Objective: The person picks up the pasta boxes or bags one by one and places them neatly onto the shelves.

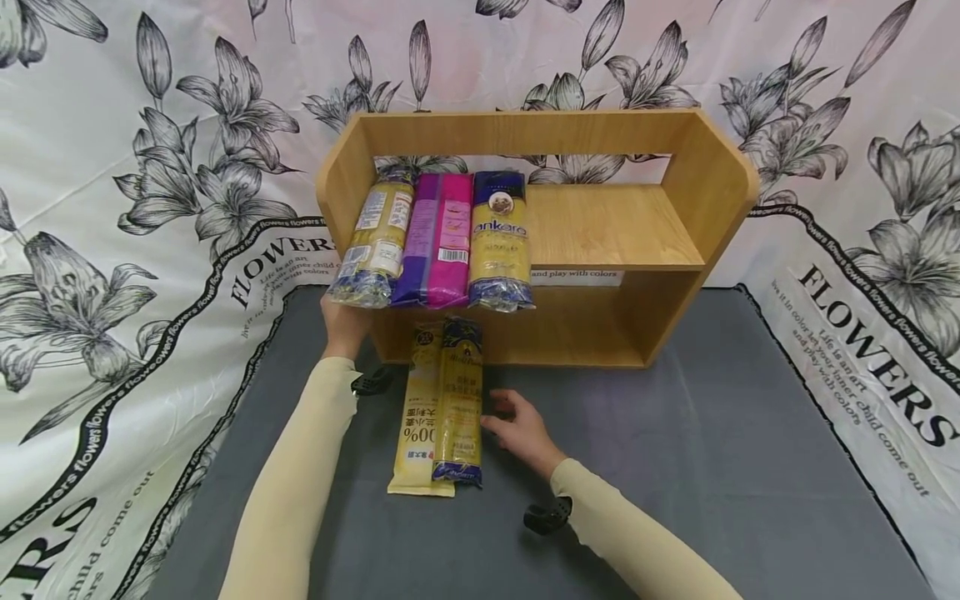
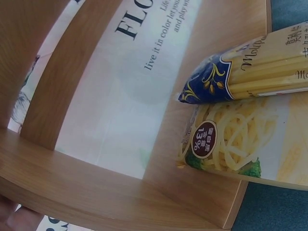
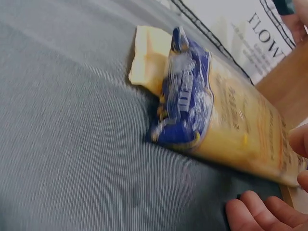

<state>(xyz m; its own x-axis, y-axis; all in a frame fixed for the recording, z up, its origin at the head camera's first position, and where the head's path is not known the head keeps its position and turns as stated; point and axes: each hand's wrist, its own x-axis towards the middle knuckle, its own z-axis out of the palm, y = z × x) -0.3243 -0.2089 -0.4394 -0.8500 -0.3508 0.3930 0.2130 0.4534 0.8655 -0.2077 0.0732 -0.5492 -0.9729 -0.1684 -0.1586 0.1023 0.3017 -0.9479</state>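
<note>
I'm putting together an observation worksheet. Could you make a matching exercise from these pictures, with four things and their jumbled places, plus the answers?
Things:
1. Ankara pasta packet
2. Pink-and-purple packet
3. Pale-yellow noodle packet
4. Right hand

Places, as the head view shows them:
A. Partly under a blue-ended packet
B. Right end of the upper shelf's row of three
C. Just right of the blue-ended packet
D. Middle of that upper row

Pairs: 1-B, 2-D, 3-A, 4-C

Three packages [image 1: 436, 237] on upper wooden shelf [image 1: 607, 225]
</note>
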